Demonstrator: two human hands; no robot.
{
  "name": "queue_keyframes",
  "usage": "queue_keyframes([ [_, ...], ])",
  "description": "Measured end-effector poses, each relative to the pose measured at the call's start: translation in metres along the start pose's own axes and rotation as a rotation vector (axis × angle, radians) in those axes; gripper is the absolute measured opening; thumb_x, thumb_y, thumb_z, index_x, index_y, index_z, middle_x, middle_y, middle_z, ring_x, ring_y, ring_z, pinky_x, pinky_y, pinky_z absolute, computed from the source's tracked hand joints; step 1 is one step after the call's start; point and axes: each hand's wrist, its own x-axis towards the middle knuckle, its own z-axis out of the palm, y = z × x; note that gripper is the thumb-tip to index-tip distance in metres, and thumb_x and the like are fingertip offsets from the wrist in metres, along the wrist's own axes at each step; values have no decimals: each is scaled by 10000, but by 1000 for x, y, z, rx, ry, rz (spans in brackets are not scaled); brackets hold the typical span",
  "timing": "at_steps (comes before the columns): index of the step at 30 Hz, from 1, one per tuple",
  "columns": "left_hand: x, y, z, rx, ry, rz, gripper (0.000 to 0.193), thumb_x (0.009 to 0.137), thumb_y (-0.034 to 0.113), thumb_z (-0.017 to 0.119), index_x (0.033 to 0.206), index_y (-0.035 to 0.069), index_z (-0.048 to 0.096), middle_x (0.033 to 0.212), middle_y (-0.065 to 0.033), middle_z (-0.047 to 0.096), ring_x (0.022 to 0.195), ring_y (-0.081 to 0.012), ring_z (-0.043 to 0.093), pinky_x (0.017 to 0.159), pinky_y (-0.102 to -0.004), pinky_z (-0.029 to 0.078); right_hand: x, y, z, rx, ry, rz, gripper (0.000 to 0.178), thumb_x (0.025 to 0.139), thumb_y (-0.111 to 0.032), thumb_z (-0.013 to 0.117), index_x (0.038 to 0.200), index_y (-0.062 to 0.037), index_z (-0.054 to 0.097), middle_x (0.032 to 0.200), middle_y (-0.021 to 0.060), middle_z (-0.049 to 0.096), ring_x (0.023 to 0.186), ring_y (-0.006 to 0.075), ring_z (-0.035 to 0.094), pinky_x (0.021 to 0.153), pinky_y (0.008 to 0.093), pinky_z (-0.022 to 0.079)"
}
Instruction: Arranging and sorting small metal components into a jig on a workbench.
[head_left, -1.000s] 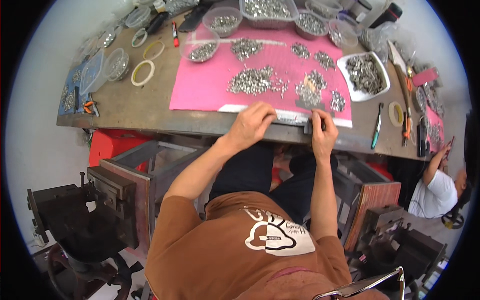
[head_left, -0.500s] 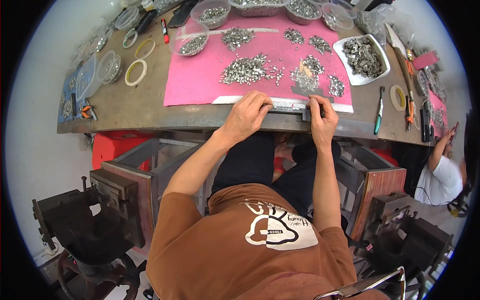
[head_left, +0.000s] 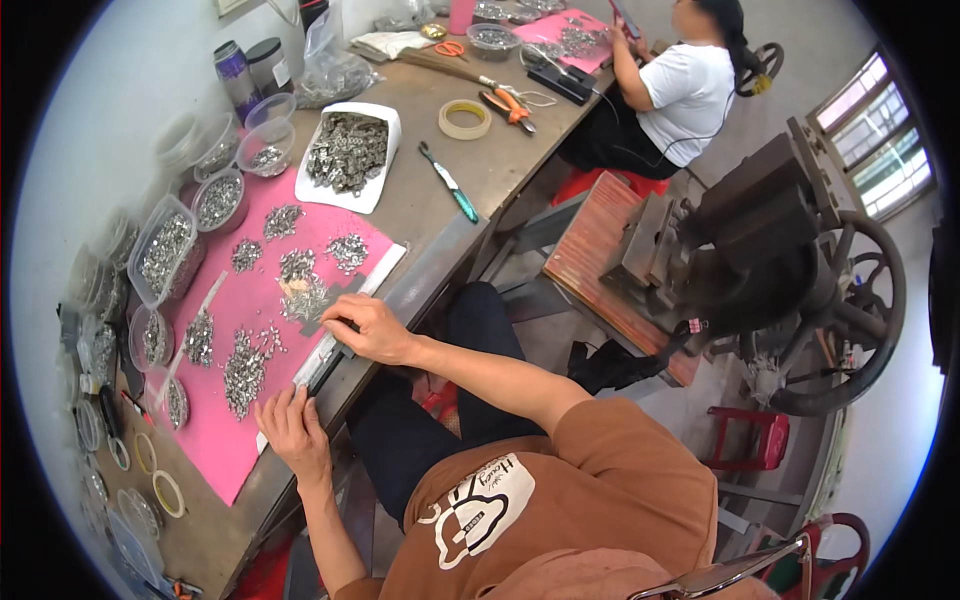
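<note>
Currently, both bare hands bend over a narrow metal strip (head_left: 320,367) at the bench edge.
The left hand (head_left: 298,432) lies back-up, fingers close together; the right hand (head_left: 368,330) bends in, thumb and forefinger nearly meeting. Whether either clamps anything, I cannot tell. Between their fingertips, the strip's long axis follows the edge, pointing from left fingers to right. Beyond the right fingers, a white tray (head_left: 366,200) and a clear rectangular tub (head_left: 140,281) hold small silvery metal pieces.
</note>
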Motion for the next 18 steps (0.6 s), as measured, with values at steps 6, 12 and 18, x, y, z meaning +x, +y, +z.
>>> queue_keyframes([
  [6,51,-64,-18,-90,53,-118,330,941,130,655,1264,62,643,1186,-140,659,1177,-316,557,1087,-469,372,2,7,-10,-20,27,21,89,886,-91,671,911,-4,669,828,121,661,788,309,643,745,389,496],
  [12,82,-182,-17,236,-41,-178,418,916,196,706,1282,14,616,1258,-202,603,1178,-390,554,1028,-451,422,3,1,4,33,-7,27,84,880,-85,669,903,-4,678,831,124,665,787,301,648,735,394,500],
  [18,105,-165,11,86,-77,-294,322,878,151,677,1160,-3,653,1234,-233,612,1226,-407,542,1057,-480,422,3,-6,-13,21,-55,257,115,927,-97,664,1000,-24,714,816,59,660,714,121,589,643,287,472],
])
